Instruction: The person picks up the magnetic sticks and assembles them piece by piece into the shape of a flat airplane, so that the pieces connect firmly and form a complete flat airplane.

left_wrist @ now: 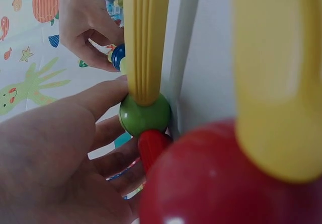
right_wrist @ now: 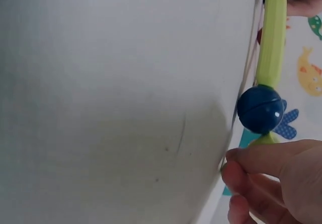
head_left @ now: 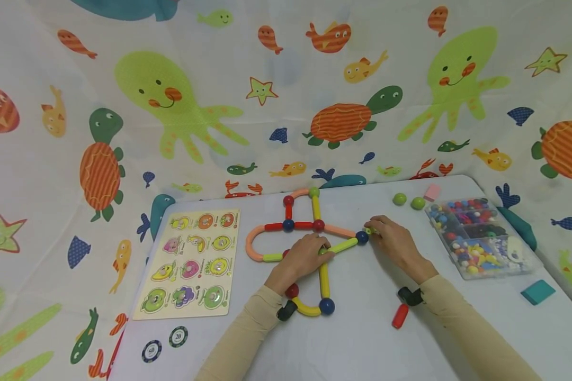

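A flat figure of coloured magnetic rods and balls lies on the white table. My left hand [head_left: 306, 259] holds the green ball [left_wrist: 146, 117] in its middle, with thumb and fingers around it. A light-green rod [head_left: 343, 245] runs from there to a blue ball [head_left: 362, 237] on the right. Beside that ball, my right hand [head_left: 396, 244] pinches a yellow-green rod [right_wrist: 265, 138], whose near end touches the ball. Fingers hide most of this rod. Below the left hand, a yellow rod [head_left: 324, 280] leads down to another blue ball [head_left: 327, 306].
A fruit puzzle board [head_left: 205, 248] lies on the left, with two poker chips [head_left: 178, 336] below it. A compartment box [head_left: 472, 271] of beads stands right. Green balls [head_left: 399, 199], a pink block [head_left: 432, 192], a red rod [head_left: 400, 316] and a teal block [head_left: 537, 292] lie loose.
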`<state>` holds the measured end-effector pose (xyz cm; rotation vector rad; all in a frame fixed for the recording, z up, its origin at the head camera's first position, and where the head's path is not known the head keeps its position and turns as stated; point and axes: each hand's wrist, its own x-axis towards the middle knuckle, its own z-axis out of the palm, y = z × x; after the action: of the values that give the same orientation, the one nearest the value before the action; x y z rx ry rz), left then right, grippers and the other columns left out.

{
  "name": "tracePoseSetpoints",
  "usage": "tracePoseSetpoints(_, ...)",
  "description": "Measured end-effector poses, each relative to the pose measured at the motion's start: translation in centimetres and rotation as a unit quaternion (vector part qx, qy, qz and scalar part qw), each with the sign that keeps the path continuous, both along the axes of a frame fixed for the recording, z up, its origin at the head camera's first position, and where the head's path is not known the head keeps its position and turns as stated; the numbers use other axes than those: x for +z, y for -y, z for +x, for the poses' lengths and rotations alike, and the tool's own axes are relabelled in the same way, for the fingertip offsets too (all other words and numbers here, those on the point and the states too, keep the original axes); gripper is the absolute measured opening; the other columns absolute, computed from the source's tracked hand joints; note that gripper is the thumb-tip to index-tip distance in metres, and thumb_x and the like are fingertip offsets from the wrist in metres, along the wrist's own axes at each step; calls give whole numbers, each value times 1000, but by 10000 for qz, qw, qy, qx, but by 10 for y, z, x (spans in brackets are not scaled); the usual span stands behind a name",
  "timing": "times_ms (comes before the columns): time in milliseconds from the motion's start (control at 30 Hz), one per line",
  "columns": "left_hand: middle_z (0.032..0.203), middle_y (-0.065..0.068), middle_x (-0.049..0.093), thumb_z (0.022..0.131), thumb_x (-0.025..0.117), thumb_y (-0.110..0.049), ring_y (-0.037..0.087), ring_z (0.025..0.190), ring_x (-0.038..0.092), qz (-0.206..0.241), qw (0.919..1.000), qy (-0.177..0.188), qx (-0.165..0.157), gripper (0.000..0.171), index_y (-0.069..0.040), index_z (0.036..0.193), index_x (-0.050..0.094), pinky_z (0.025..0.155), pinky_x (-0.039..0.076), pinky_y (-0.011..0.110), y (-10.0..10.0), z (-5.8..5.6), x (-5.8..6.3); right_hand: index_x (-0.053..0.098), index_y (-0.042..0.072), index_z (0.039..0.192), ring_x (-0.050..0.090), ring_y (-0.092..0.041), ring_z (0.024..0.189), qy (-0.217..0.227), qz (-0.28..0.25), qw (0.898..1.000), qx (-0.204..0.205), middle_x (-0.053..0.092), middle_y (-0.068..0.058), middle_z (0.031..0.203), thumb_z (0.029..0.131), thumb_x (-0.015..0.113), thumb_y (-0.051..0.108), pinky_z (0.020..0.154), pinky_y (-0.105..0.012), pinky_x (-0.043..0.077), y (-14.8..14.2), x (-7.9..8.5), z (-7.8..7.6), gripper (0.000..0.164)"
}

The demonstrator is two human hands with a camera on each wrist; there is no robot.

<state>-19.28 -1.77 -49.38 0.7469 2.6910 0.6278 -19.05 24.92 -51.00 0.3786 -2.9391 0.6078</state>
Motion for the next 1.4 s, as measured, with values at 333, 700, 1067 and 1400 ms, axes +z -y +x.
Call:
tracePoseSetpoints(333, 110, -1, 65, 99, 66, -38, 14, 99, 53, 7, 10000, -32, -19, 35, -15, 124, 69, 90, 50, 28, -2, 0, 1, 72, 7, 121, 67, -33, 103, -8, -38, 10000, -40, 63, -17, 119, 92, 70, -1, 90, -52, 56, -6, -1, -1, 31)
tracePoseSetpoints(700, 111, -1, 65, 99, 66, -38, 14, 100, 54, 24, 10000, -21, -7, 34, -15, 124, 69, 92, 50, 29, -4, 1, 2, 73, 8, 123, 63, -29, 92, 79, -58, 9999, -61, 54, -16, 124, 94, 67, -1, 84, -49, 57, -8, 0, -1, 31)
tracePoseSetpoints(1067, 109, -1, 64, 99, 65, -39, 14, 98, 53, -43, 10000, -77, -27, 35, -15, 125, 69, 89, 50, 28, -3, 2, 1, 64, 4, 131, 67, -30, 92, 137, -559, 9982, -194, 57, -19, 129, 93, 68, 2, 82, -49, 57, -19, 5, 5, 38)
tracePoseSetpoints(1400, 112, -1, 65, 99, 65, -39, 15, 100, 55, 47, 10000, -68, 7, 34, -15, 124, 69, 91, 50, 29, 1, 3, 0, 67, 3, 125, 67, -25, 79, -352, -856, 9947, -439, 63, -21, 123, 94, 71, 12, 66, -35, 50, -51, 4, 26, 33)
